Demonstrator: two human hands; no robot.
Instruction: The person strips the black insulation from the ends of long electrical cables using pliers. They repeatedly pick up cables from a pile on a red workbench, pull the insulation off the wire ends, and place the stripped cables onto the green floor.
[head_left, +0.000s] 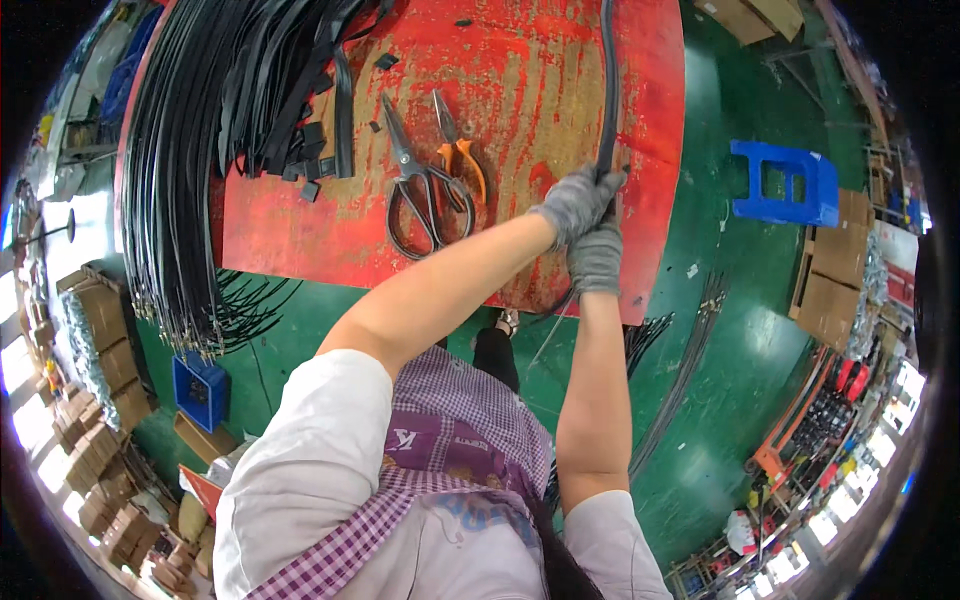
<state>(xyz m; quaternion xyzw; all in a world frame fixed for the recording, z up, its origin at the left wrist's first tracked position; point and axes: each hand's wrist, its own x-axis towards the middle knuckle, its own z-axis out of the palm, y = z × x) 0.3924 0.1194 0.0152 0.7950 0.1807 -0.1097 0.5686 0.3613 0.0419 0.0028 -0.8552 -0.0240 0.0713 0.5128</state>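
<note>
Both my hands wear grey gloves and meet at the right side of the red worn table (330, 235). My left hand (578, 205) is closed round a long black cable (609, 85), which runs away from me to the table's far edge. Just nearer to me, my right hand (596, 259) is closed on the same cable, touching the left one. Thin cable ends hang below my hands past the near edge. Left of my hands lie black-handled scissors (408, 165) and orange-handled pliers (458, 150).
Many long black cables (165, 170) hang over the table's left side, with black strips (270, 90) and small cut pieces (312, 140) beside them. More cables (690, 360) lie below the right edge. A blue stool (785, 183) and cardboard boxes (835, 260) stand right.
</note>
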